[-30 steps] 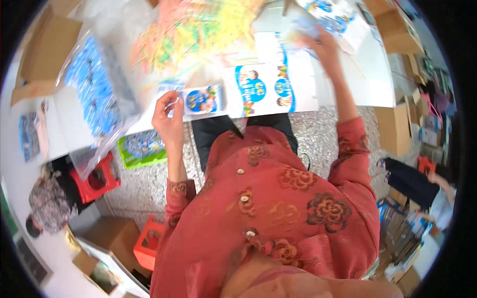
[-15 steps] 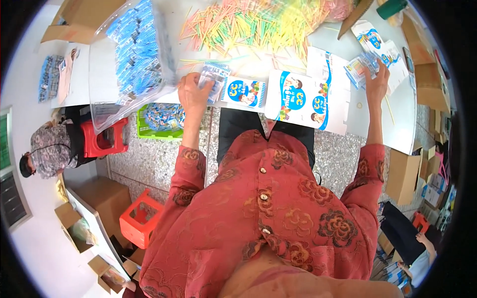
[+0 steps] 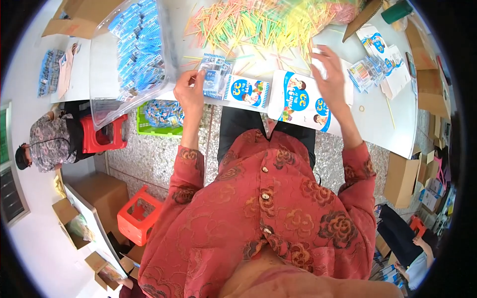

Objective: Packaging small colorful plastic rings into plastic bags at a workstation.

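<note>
My left hand (image 3: 190, 92) has its thumb and fingers closed on the left edge of a clear packet (image 3: 214, 77) with blue striped ends, lying at the table's near side. Just right of that packet is a small printed white-and-blue packet (image 3: 247, 92). A larger white carton (image 3: 290, 99) with blue ovals and cartoon figures lies flat beside it. Over the carton's right part hovers my right hand (image 3: 330, 79), fingers apart and bent, nothing visible in them. Its fingertips are close to the near right edge of a heap of thin coloured sticks (image 3: 253, 27).
A clear plastic tub (image 3: 169, 82) with many blue packets (image 3: 136, 49) stands at left. More clear packets (image 3: 366, 74) and printed cartons (image 3: 373, 39) lie at right. A green basket (image 3: 159, 131) and red stools (image 3: 139, 216) are below the table; a person (image 3: 47, 139) sits at far left.
My right hand has moved left from the clear packets at the right, leaving them on the table, to above the carton. My left hand stays at its packet, which now lies flatter.
</note>
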Demonstrator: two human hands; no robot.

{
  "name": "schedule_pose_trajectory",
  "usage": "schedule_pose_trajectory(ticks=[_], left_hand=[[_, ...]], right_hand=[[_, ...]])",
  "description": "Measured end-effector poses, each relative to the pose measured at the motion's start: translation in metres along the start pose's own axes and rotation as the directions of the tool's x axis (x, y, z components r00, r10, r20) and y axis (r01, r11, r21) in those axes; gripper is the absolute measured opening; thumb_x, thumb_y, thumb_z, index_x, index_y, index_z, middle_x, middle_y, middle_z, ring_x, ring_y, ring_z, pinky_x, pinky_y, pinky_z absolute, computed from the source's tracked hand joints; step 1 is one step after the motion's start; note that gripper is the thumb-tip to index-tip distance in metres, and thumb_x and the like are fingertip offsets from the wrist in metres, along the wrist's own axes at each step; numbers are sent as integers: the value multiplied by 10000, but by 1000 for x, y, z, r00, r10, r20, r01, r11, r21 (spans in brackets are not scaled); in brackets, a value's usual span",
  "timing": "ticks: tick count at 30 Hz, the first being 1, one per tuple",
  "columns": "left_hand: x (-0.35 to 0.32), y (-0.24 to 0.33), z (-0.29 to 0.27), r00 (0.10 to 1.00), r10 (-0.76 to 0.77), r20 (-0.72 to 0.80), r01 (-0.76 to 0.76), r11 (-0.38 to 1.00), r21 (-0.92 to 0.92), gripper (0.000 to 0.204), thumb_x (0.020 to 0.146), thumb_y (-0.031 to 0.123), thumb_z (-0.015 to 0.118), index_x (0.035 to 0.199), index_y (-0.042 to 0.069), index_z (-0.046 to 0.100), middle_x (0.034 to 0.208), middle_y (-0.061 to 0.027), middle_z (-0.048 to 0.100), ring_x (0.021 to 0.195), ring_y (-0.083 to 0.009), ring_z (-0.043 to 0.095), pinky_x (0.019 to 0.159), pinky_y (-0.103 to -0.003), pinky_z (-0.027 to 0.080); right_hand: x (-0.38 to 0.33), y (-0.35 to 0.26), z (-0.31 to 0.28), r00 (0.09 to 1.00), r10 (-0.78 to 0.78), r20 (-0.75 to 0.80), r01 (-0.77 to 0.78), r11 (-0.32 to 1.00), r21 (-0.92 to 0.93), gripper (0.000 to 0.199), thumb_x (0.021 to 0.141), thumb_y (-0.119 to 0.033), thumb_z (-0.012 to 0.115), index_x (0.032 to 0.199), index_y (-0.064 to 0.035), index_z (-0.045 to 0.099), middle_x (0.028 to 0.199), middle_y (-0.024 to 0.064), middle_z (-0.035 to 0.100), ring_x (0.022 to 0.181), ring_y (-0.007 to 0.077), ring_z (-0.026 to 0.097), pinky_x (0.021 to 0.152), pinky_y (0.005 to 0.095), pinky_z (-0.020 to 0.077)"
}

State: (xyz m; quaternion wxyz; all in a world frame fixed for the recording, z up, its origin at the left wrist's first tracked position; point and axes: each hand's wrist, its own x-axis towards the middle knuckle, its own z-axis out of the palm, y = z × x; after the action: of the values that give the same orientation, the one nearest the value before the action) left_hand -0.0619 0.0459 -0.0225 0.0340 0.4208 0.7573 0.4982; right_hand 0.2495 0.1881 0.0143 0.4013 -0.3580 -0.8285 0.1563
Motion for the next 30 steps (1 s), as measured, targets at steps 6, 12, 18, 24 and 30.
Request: schedule_pose_trajectory(ticks=[6,12,18,24,30], left_hand=[[-5,42,-13,991,18,133,14,970,-241,145,772,101,708,770,-20,627,692,-31,594,620,-80,511,592,-229,424],[-8,51,-13,981,94,172,-33,944,-328,125,786,85,694,780,-18,623,697,-24,582,620,-72,507,595,-216,422],[-3,42,-9,989,66,130,-32,969,-246,126,789,85,691,772,-20,623,686,-29,584,602,-75,507,576,-224,424],[0,14,3,996,-26,84,42,982,-184,149,803,113,686,787,-25,633,680,-13,587,607,-58,492,564,-217,412],[1,7,0,995,-97,-7,91,957,-275,164,828,127,664,807,-34,637,699,-2,595,627,-47,486,573,-208,406]], right_hand=[[27,-63,48,974,-13,225,-80,912,403,350,802,-137,657,1124,-35,563,1125,125,577,1041,246,561,907,311,425],[50,-91,75,927,-148,345,-27,890,455,205,780,-167,676,926,-28,636,900,102,629,877,240,593,753,325,458],[62,-80,108,913,-201,354,68,932,355,227,802,-237,634,774,-12,631,778,103,629,745,260,598,664,355,457],[45,-72,145,953,-156,260,45,921,388,248,800,-253,606,970,-73,617,790,115,624,760,317,589,683,416,452],[48,-75,141,790,9,614,-224,935,275,366,760,-159,629,1107,-77,550,856,169,624,855,351,587,735,436,462]])
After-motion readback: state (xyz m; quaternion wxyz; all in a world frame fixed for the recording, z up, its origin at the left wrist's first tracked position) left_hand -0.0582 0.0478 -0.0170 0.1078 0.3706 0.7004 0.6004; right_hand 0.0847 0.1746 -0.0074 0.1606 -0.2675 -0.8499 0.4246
